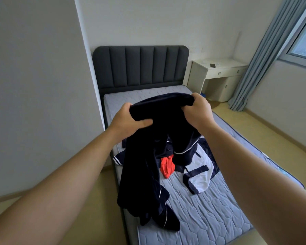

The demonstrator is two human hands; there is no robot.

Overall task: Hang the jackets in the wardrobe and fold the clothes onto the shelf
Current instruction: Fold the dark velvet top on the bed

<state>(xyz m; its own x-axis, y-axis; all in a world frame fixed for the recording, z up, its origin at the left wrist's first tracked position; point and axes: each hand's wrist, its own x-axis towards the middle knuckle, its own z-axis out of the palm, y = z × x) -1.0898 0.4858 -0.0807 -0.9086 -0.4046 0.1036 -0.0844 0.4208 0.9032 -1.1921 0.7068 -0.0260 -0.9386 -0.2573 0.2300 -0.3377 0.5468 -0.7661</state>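
Note:
I hold up a dark navy pair of trousers [148, 165] with thin white side stripes by the waistband, above the bed. My left hand [129, 119] grips the waistband's left end and my right hand [196, 110] grips its right end. The legs hang down and their ends trail on the grey mattress [210, 209]. Under the trousers lies a heap of clothes: a white and navy jacket [200, 175] and a red-orange garment [167, 165]. No wardrobe or shelf is in view.
The bed has a dark grey padded headboard [140, 66] and stands against a white wall [34, 85] on the left. A white desk [219, 75] stands at the back right beside blue-grey curtains [263, 59]. Wooden floor [272, 135] runs along the bed's right side.

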